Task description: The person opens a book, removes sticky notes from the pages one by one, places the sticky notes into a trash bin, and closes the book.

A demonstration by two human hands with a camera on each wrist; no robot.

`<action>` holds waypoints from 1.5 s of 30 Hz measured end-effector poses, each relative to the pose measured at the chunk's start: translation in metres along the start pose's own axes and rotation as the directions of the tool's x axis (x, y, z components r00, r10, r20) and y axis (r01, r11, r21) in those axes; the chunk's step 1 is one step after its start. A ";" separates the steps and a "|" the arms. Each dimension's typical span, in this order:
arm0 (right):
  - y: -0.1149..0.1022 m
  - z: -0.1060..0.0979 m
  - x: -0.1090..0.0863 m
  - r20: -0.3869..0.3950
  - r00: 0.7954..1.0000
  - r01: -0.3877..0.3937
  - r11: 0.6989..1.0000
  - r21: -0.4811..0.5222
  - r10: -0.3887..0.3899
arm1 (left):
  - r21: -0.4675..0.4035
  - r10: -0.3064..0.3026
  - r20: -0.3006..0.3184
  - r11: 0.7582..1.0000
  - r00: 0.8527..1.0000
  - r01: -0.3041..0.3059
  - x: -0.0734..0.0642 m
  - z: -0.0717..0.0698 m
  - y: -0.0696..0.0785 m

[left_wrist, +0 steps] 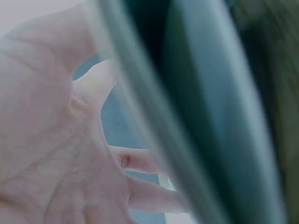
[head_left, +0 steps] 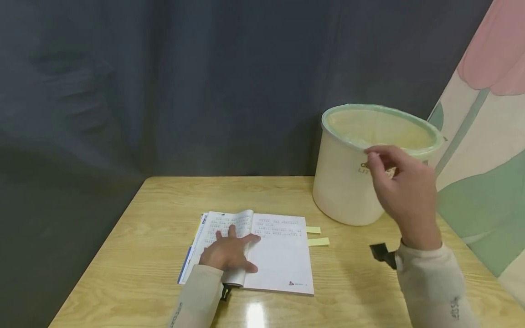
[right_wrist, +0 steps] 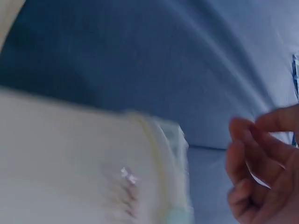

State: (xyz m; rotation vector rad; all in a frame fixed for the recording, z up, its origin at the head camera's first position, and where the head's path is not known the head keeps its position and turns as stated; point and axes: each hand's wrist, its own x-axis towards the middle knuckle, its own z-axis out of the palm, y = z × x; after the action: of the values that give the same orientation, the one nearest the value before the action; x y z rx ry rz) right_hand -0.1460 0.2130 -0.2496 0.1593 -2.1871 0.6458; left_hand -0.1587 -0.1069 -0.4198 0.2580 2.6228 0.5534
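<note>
An open book (head_left: 283, 259) lies on the table, with printed lines at the top of its right page and much of that page blank. My left hand (head_left: 229, 253) rests across the left page and the fold, its fingers spread. In the left wrist view, blurred page edges (left_wrist: 201, 112) rise close beside the palm. My right hand (head_left: 406, 196) is raised in front of the pale bin (head_left: 344, 182), near its rim. Its fingers are curled and the thumb meets the index finger; nothing shows between the fingertips (right_wrist: 243, 128).
Two yellow paper tabs (head_left: 318, 242) stick out past the book's right edge. The bin has a green rim and a yellowish liner (head_left: 377, 125). A dark curtain (head_left: 238, 91) hangs behind the wooden table (head_left: 135, 255); a flower-patterned surface (head_left: 492, 182) stands at the right.
</note>
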 end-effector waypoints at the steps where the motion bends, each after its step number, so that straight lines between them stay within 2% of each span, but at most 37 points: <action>1: -0.002 0.004 -0.009 0.036 0.999 -0.007 0.999 0.033 0.006 | -0.006 0.006 0.002 1.000 1.000 -0.006 0.000 0.000 0.000; 3: 0.000 0.016 -0.024 0.162 0.987 -0.028 0.998 0.060 0.018 | -0.017 0.017 0.008 1.000 1.000 -0.017 0.000 0.000 0.001; 4: 0.004 0.024 -0.031 0.244 0.969 -0.044 0.997 0.056 0.029 | -0.023 0.020 0.012 1.000 1.000 -0.020 0.000 0.001 0.001; 5: 0.009 0.032 -0.037 0.334 0.941 -0.062 0.997 0.037 0.046 | -0.027 0.025 0.014 0.999 1.000 -0.025 -0.001 0.001 0.001; 6: 0.014 0.041 -0.042 0.430 0.901 -0.074 0.997 0.012 0.062 | -0.027 0.029 0.017 0.999 0.999 -0.028 -0.002 0.001 0.001; 7: 0.020 0.050 -0.047 0.521 0.851 -0.079 0.997 -0.010 0.073 | -0.030 0.029 0.019 0.999 0.999 -0.029 -0.003 0.001 0.000; 9: 0.031 0.069 -0.056 0.670 0.737 -0.080 0.995 -0.054 0.096 | -0.028 0.023 0.022 0.999 0.999 -0.022 -0.006 0.000 -0.001; 11: 0.039 0.087 -0.063 0.765 0.633 -0.065 0.993 -0.095 0.115 | -0.022 0.013 0.019 1.000 1.000 -0.012 -0.010 -0.001 -0.003; 12: 0.042 0.095 -0.066 0.796 0.592 -0.057 0.992 -0.115 0.126 | -0.020 0.008 0.017 1.000 1.000 -0.008 -0.012 -0.002 -0.005; 16: 0.052 0.120 -0.077 0.869 0.470 -0.002 0.985 -0.175 0.155 | -0.018 -0.002 0.015 1.000 1.000 0.002 -0.016 -0.004 -0.008; 18: 0.057 0.127 -0.081 0.888 0.430 0.010 0.983 -0.185 0.163 | -0.013 -0.003 0.016 1.000 1.000 0.003 -0.015 -0.004 -0.008; 20: 0.060 0.132 -0.084 0.895 0.413 0.011 0.982 -0.190 0.169 | -0.010 -0.006 0.018 1.000 1.000 0.006 -0.014 -0.004 -0.008; 21: 0.061 0.134 -0.085 0.895 0.412 0.010 0.982 -0.190 0.169 | -0.007 -0.008 0.019 1.000 1.000 0.008 -0.013 -0.004 -0.009; 31: 0.066 0.138 -0.084 0.866 0.463 -0.078 0.982 -0.173 0.189 | 0.014 -0.028 0.039 1.000 0.999 0.028 -0.010 -0.003 -0.009; 33: 0.067 0.138 -0.083 0.864 0.465 -0.094 0.981 -0.167 0.192 | 0.016 -0.031 0.041 0.999 0.999 0.030 -0.011 -0.003 -0.008; 36: 0.067 0.138 -0.082 0.873 0.448 -0.105 0.981 -0.161 0.191 | 0.016 -0.029 0.037 0.999 0.999 0.028 -0.011 -0.005 -0.007; 40: 0.067 0.139 -0.083 0.886 0.414 -0.104 0.978 -0.183 0.210 | 0.008 -0.026 0.036 1.000 0.999 0.025 -0.012 -0.006 -0.007; 45: 0.066 0.140 -0.085 0.892 0.391 -0.115 0.974 -0.197 0.227 | 0.022 -0.017 0.026 1.000 1.000 0.017 -0.012 -0.007 -0.008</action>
State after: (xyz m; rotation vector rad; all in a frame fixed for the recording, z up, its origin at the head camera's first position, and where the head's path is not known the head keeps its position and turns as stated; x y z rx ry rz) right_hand -0.2084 0.1913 -0.4132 0.2838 -3.3744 0.6176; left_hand -0.1520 -0.1198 -0.4131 0.2481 2.6049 0.5127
